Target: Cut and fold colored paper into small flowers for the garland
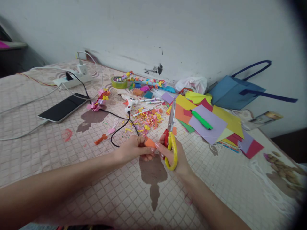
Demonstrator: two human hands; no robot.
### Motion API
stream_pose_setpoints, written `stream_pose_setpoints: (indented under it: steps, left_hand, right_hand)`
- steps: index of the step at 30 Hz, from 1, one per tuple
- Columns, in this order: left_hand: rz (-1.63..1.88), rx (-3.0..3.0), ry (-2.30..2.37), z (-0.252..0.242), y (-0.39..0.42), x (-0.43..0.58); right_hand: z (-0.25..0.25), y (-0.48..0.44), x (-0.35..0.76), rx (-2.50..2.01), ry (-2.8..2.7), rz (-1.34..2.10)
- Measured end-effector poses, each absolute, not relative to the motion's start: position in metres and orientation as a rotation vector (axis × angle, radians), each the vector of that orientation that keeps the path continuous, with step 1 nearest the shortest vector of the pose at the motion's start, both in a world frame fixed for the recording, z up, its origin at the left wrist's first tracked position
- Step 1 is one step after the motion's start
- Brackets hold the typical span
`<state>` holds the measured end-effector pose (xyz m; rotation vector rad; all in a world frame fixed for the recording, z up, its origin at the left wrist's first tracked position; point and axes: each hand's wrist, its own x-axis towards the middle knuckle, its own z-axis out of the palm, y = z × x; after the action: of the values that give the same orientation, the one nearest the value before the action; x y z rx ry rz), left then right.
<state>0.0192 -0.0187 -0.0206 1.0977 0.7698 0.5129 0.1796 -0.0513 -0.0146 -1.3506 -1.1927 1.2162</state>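
Between the fingers of my left hand (134, 148) is a small piece of orange paper (150, 143), pinched near the middle of the view. My right hand (178, 156) holds scissors (171, 123) with one yellow and one red handle, blades pointing up and away from me. The right thumb and fingertips also touch the right end of the orange piece. Just beyond both hands lies a heap of colourful paper scraps (148, 121). Left of my left hand are an orange paper cut-out (100, 139) and a pink tag with a white loop (112, 130).
A hot glue gun (130, 103) with a black cord lies ahead. On the left are a phone (64, 108) and a power strip (73, 80) with cables. Coloured sheets (216, 127), a green marker (201, 120) and a blue bag (236, 92) occupy the right, against the wall.
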Motion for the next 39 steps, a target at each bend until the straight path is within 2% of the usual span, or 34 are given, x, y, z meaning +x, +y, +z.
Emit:
stream_pose_setpoints:
  steps: [24,39]
  left_hand:
    - [0.621,1.036,0.829,-0.016,-0.014,0.017]
    - [0.572,1.068,0.843,-0.016,-0.013,0.014]
  right_hand:
    - [-0.025,-0.049,0.184,-1.239,-1.054,1.342]
    - [-0.028,-0.047,0.186,-1.136,-1.088,1.34]
